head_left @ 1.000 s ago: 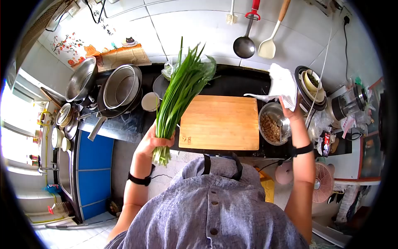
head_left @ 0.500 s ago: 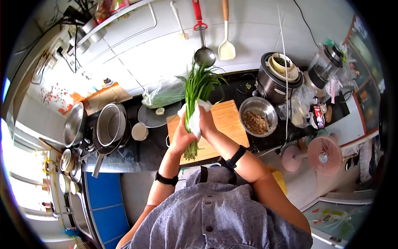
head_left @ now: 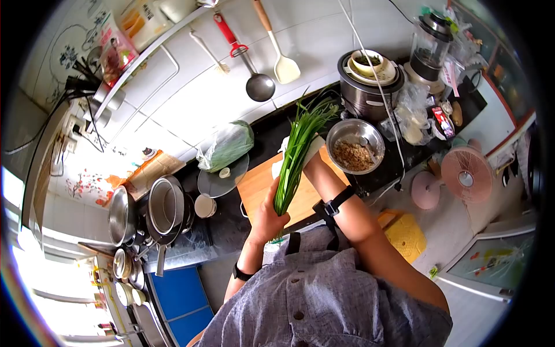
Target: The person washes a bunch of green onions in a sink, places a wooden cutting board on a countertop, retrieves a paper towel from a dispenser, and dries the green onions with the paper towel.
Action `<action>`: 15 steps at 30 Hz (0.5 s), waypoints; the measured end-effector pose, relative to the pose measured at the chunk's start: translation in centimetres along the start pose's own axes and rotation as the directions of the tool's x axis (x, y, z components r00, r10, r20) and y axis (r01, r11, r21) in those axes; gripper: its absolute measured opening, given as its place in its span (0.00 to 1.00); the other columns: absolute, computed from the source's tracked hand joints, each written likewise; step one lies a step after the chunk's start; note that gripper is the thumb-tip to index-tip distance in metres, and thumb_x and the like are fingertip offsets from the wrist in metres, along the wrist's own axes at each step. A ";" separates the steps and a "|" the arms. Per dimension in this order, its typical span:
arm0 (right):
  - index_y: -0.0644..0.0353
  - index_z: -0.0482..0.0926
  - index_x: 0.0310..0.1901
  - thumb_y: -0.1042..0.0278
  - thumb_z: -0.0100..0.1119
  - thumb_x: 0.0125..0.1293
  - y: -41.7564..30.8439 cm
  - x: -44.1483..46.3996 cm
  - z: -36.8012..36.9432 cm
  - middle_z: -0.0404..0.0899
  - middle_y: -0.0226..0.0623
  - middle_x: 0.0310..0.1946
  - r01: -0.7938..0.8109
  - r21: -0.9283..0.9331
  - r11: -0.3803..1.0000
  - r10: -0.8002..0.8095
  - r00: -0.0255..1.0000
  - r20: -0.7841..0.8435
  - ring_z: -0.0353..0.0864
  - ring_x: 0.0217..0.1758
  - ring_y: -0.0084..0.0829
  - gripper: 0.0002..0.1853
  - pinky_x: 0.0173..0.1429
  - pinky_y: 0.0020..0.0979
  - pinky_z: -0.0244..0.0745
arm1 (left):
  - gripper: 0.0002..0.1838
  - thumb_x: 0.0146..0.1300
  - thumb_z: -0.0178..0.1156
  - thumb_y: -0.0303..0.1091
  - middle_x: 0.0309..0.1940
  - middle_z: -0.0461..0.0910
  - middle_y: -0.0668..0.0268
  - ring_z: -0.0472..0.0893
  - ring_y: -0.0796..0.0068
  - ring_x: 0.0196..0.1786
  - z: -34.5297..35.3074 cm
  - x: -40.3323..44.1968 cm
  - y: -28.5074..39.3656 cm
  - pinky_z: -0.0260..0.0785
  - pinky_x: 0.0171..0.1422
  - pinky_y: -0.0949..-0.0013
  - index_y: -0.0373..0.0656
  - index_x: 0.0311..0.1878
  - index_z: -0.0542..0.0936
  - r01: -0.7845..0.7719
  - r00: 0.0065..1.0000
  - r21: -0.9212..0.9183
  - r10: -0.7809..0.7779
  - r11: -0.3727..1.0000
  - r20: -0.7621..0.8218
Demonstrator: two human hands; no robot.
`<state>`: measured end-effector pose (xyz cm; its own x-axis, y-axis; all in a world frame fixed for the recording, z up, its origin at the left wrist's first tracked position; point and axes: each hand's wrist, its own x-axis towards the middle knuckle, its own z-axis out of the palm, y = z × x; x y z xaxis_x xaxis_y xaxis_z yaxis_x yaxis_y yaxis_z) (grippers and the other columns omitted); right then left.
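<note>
A long bunch of green garlic chives (head_left: 296, 159) slants over the wooden cutting board (head_left: 260, 188), leaf tips up and to the right. My left hand (head_left: 269, 220) is wrapped round its lower part, near the stem ends. My right hand (head_left: 315, 162) is behind the leaves with a crumpled white paper towel (head_left: 313, 148), pressed round the bunch; its fingers are mostly hidden. White paper also shows on the left side of the leaves. Right of the board stands a steel bowl (head_left: 354, 130) of brown crumbly food with a utensil in it.
Behind the board lie a bagged green vegetable (head_left: 228, 144) and a round glass lid (head_left: 211, 184). Pots (head_left: 166, 202) and a white cup (head_left: 205, 205) stand left. A cooker (head_left: 370, 89) is at the back right, with a white cord (head_left: 381, 95) hanging before it.
The view has turned and shifted. The chives now lean right, with stem ends nearer my body. My left hand grips lower on the bunch; my right hand and the paper have moved right.
</note>
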<state>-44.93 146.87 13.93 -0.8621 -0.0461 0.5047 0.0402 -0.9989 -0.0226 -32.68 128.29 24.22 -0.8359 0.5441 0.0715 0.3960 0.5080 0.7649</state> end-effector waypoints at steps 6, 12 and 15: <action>0.51 0.73 0.26 0.52 0.40 0.67 -2.5 -0.8 -2.3 0.74 0.32 0.26 0.144 -0.051 0.988 -0.152 0.952 -0.266 0.74 0.28 0.34 0.17 0.32 0.35 0.71 | 0.44 0.42 0.54 0.21 0.44 0.78 0.52 0.79 0.56 0.47 -0.6 -0.7 0.5 0.69 0.50 0.65 0.49 0.68 0.56 -0.001 0.999 0.026 -0.001 1.000 0.041; 0.48 0.67 0.21 0.53 0.41 0.67 -7.4 1.6 -9.3 0.70 0.28 0.23 0.250 -0.160 0.955 -0.297 0.791 -0.535 0.72 0.29 0.27 0.17 0.36 0.35 0.70 | 0.45 0.40 0.57 0.22 0.43 0.78 0.55 0.79 0.60 0.43 -1.3 -1.2 -0.8 0.69 0.49 0.68 0.48 0.67 0.57 0.003 0.998 0.143 -0.011 0.990 0.061; 0.46 0.63 0.20 0.47 0.44 0.65 -10.9 0.1 -5.1 0.65 0.26 0.18 0.145 -0.692 0.707 -0.588 0.663 -0.462 0.68 0.23 0.25 0.19 0.29 0.35 0.67 | 0.44 0.39 0.56 0.21 0.43 0.78 0.56 0.79 0.61 0.44 -2.3 -2.0 -2.7 0.69 0.50 0.69 0.48 0.67 0.59 0.081 0.996 0.127 -0.085 0.989 0.031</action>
<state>-48.02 157.71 9.81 -0.8291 0.5567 -0.0508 -0.4459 -0.7134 -0.5405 -32.92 124.27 23.52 -0.8546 0.5192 -0.0135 0.3726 0.6310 0.6804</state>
